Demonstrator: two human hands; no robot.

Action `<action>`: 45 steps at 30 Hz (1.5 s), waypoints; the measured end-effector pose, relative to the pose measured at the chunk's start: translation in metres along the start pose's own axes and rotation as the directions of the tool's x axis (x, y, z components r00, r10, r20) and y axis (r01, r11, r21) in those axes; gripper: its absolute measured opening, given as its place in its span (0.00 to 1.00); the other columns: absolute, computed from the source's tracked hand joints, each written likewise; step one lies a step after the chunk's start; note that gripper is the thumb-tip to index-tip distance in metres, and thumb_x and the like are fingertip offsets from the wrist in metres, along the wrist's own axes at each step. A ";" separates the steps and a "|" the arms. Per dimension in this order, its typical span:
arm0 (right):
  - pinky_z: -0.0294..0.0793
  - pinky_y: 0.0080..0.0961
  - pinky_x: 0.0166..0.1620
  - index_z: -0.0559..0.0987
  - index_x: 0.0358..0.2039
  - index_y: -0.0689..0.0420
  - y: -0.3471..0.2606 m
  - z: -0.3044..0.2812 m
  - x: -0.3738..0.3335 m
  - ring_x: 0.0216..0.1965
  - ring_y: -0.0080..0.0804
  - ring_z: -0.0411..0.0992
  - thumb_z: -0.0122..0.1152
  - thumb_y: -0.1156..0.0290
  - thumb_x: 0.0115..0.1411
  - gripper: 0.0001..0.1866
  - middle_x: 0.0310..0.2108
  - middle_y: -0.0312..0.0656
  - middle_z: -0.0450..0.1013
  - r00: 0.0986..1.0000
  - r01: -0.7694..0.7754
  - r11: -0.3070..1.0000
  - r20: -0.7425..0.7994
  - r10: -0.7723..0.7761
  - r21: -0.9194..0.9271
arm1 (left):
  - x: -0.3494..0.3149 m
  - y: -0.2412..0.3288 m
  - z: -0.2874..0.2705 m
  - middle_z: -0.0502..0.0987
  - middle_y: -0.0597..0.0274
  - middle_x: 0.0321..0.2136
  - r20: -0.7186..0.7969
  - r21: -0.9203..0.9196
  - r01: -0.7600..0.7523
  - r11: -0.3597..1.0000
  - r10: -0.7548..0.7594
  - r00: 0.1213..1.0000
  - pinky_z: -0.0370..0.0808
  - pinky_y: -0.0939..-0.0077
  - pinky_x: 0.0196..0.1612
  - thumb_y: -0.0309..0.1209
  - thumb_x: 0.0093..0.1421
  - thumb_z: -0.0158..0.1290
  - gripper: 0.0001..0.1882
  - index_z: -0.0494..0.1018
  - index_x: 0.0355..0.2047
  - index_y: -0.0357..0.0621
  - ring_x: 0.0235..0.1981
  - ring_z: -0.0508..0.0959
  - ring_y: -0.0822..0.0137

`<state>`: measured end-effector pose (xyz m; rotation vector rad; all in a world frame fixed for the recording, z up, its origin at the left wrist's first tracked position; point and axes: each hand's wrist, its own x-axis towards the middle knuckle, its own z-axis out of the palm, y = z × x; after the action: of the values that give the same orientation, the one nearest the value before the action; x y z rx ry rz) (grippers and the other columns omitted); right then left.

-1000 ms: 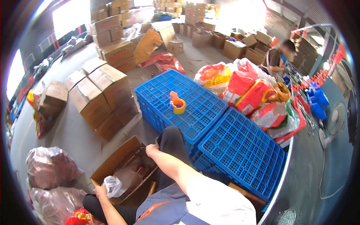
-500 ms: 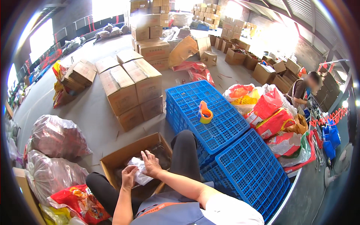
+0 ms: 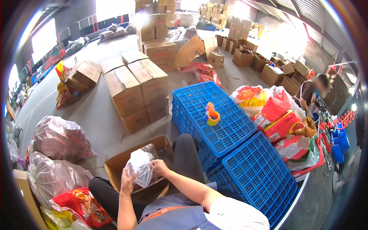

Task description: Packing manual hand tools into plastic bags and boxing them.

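Blue crates (image 3: 245, 134) — tape dispenser (image 3: 212, 117) on one, stacked cartons (image 3: 147, 78), bulging bags (image 3: 63, 138), a co-worker (image 3: 306, 94)

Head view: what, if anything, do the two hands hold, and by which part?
A white bag: left hand at its left side, right hand at its right edge.

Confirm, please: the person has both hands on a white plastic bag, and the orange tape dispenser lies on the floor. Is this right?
Only the dispenser's place is wrong: the head view shows the orange tape dispenser on top of a blue crate. The left hand and right hand are indeed on the white plastic bag.
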<state>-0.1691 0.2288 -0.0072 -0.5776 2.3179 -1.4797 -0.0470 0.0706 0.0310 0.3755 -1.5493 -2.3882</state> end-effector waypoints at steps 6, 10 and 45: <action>0.73 0.37 0.38 0.79 0.26 0.55 -0.006 -0.012 -0.001 0.34 0.46 0.74 0.48 0.63 0.55 0.12 0.29 0.48 0.75 0.999 0.034 0.869 0.025 -0.024 -0.493 | 0.023 -0.038 -0.054 0.74 0.64 0.29 -0.554 0.107 0.085 0.991 -0.012 0.832 0.74 0.75 0.36 0.20 0.56 0.47 0.04 0.70 0.31 0.38 0.30 0.74 0.71; 0.74 0.38 0.40 0.78 0.29 0.55 -0.006 -0.014 -0.007 0.36 0.49 0.74 0.47 0.69 0.52 0.11 0.35 0.48 0.73 0.997 0.055 0.776 0.070 -0.015 -0.628 | 0.032 -0.037 -0.057 0.72 0.62 0.31 -0.602 0.056 -0.142 0.988 0.147 0.785 0.75 0.74 0.34 0.19 0.55 0.47 0.06 0.68 0.34 0.38 0.29 0.74 0.70; 0.74 0.37 0.40 0.80 0.29 0.57 -0.009 -0.011 -0.017 0.39 0.46 0.75 0.53 0.74 0.45 0.10 0.34 0.51 0.75 0.948 0.109 0.817 0.307 0.086 -0.566 | 0.007 -0.014 -0.046 0.71 0.73 0.20 -0.165 0.011 0.188 0.982 -0.184 0.969 0.65 0.88 0.22 0.23 0.54 0.54 0.02 0.73 0.27 0.44 0.18 0.68 0.82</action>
<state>-0.1588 0.2424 0.0065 -0.9095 2.4682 -0.5814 -0.0384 0.0347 -0.0001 0.7339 -1.5340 -2.4041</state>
